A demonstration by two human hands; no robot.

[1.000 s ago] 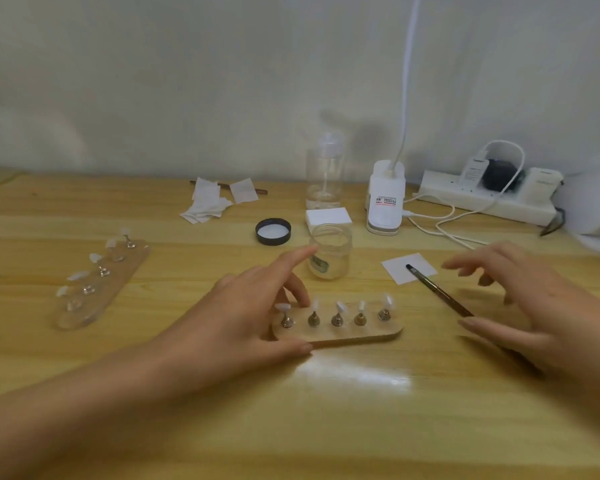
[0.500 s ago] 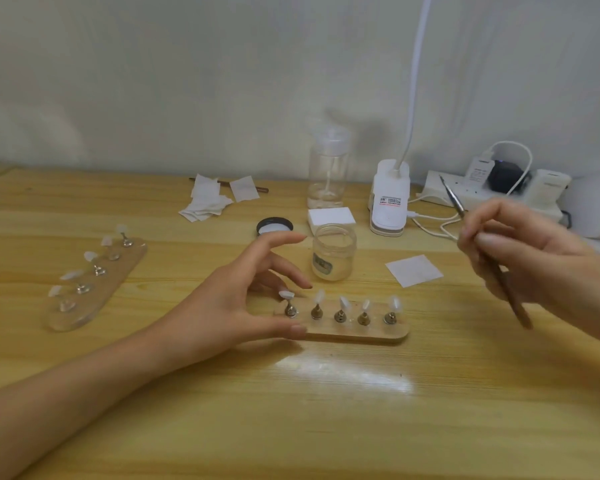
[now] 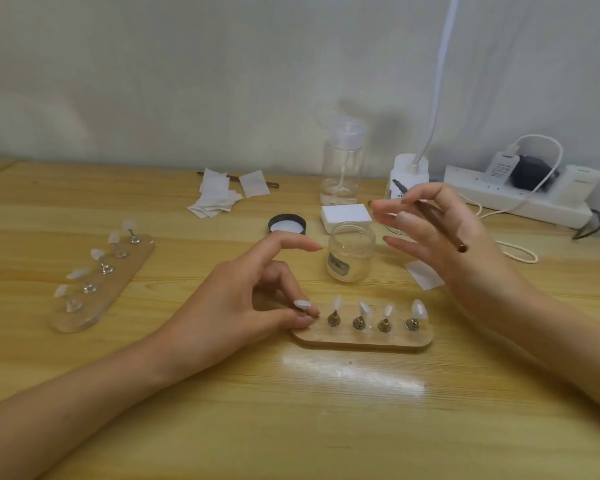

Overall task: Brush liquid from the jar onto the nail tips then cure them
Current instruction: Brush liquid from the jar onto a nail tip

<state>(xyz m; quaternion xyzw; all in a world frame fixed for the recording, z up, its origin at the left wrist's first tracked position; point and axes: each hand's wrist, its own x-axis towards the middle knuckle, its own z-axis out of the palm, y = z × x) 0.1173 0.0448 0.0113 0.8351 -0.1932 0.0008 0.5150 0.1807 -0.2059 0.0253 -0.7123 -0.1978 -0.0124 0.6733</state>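
— Left hand (image 3: 243, 306)?
— Fingers pinching the leftmost white nail tip (image 3: 302, 304) by its peg, at the left end of the light wooden holder strip (image 3: 361, 337).
— Right hand (image 3: 440, 244)?
— Gripping a thin dark brush (image 3: 440, 225), raised behind the strip, just right of the open clear glass jar (image 3: 350, 251).
— Room?
— Bare wooden counter (image 3: 326, 410) along the strip's near edge.

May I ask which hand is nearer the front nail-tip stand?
Left. The left hand pinches a tip on the stand; the right hand holds a brush raised behind it.
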